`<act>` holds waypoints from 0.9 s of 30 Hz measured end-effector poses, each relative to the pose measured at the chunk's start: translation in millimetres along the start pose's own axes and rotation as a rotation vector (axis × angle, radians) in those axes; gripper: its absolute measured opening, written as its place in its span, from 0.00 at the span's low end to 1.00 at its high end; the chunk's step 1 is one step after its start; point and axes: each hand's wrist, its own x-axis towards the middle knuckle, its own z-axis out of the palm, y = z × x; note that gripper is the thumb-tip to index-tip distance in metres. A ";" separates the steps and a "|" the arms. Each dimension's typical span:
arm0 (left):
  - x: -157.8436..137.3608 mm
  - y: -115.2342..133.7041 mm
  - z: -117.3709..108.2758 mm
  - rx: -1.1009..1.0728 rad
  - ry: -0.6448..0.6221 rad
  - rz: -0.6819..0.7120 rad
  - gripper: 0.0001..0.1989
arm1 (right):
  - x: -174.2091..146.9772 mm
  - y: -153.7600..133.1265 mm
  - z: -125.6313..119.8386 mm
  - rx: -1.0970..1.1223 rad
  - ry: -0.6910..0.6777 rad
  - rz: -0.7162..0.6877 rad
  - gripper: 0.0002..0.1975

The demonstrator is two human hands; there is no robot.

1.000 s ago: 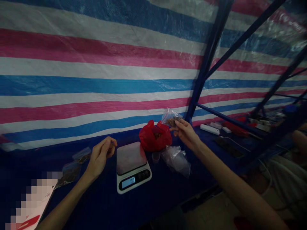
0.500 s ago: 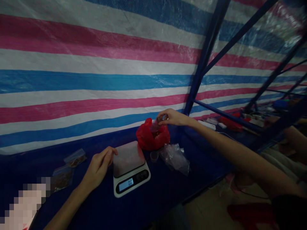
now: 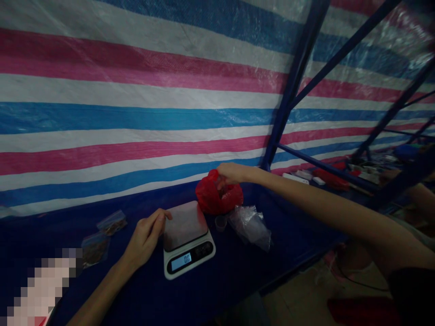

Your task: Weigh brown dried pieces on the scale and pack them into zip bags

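Tabletop [image 3: 234, 276] passable in front; cup [image 3: 220, 223], clear bags [image 3: 251, 227] obstruct scale's [image 3: 186, 226] right.

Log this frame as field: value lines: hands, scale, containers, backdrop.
left_hand: left hand, fingertips at the scale platform's left edge
right_hand: right hand, fingers in the red bag's opening; grip hidden
scale: digital scale, display reads 0.0
right_of_scale: small clear cup, then a pile of clear plastic bags
left_of_left_hand: two small clear bags with brown contents
backdrop: striped sheet, blue metal frame
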 end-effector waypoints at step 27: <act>-2.9 9.1 -55.3 0.475 0.138 0.029 0.19 | -99.0 22.1 -20.0 0.149 0.919 0.167 0.11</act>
